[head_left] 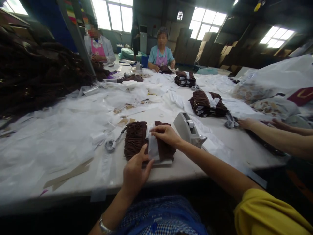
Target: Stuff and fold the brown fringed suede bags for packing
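Note:
A dark brown fringed piece (135, 140), perhaps a bag, lies flat on the white table before me. Around its middle runs a white paper band (153, 148). My right hand (167, 133) pinches the band near its far end, thumb and fingers together. At the near left edge, my left hand (135, 171) rests with thumb and fingers apart, touching the piece and the band. A wrapped grey coil (110, 146), joined by a dark cord, lies to the left. Just right of the piece stands a grey tape dispenser (187, 129).
White wrapping sheets (63, 130) cover the table's left. Banded brown stacks (207, 103) lie further back. A co-worker's arms (269, 133) reach in from the right. Two people sit across the table. A dark brown heap (36, 71) rises at left, plastic bags (276, 81) at right.

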Available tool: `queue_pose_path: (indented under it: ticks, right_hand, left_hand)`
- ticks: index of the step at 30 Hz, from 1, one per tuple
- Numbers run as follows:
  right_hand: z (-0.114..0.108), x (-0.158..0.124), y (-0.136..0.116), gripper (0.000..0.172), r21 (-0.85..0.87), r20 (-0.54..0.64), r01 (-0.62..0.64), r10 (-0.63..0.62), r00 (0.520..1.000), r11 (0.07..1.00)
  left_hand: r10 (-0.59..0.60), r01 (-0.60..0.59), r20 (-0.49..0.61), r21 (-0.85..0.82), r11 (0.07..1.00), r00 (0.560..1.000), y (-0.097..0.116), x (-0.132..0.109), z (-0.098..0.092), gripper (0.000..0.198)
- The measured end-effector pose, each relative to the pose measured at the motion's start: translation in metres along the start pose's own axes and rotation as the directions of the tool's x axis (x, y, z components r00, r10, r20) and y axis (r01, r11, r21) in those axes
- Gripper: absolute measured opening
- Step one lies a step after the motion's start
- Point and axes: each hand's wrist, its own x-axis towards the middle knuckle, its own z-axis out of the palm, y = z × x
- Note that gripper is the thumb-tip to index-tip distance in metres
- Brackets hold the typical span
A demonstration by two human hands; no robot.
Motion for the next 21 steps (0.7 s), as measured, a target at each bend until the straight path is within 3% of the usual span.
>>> queue_pose_path:
  ticks: [4, 9, 11, 16, 21]
  right_hand:
    - [-0.004, -0.001, 0.001, 0.026, -0.063, -0.040, 0.008, -0.010, 0.999, 0.998]
    - [-0.011, -0.006, 0.005, 0.042, 0.191, 0.035, 0.017, -0.024, 0.999, 0.981]
    - [-0.013, -0.005, 0.008, 0.045, 0.219, 0.040, 0.014, -0.023, 0.999, 0.976]
    - [-0.013, 0.004, 0.015, 0.040, -0.035, -0.077, 0.043, -0.046, 0.996, 0.998]
    - [-0.008, 0.009, 0.018, 0.040, -0.273, -0.062, 0.113, -0.134, 0.989, 0.955]
  left_hand:
    - [-0.003, 0.003, 0.007, -0.021, 1.000, 1.000, 0.000, 0.001, 0.000, 0.061]
    - [-0.057, 0.059, 0.033, -0.057, 0.997, 0.998, 0.000, 0.002, -0.001, 0.060]
    - [-0.069, 0.071, 0.038, -0.068, 0.995, 0.997, 0.001, 0.002, -0.001, 0.059]
    - [-0.121, 0.121, 0.026, -0.011, 0.993, 0.992, 0.005, 0.005, 0.001, 0.057]
    - [-0.108, 0.100, 0.046, 0.160, 0.982, 0.993, 0.009, 0.014, 0.003, 0.050]
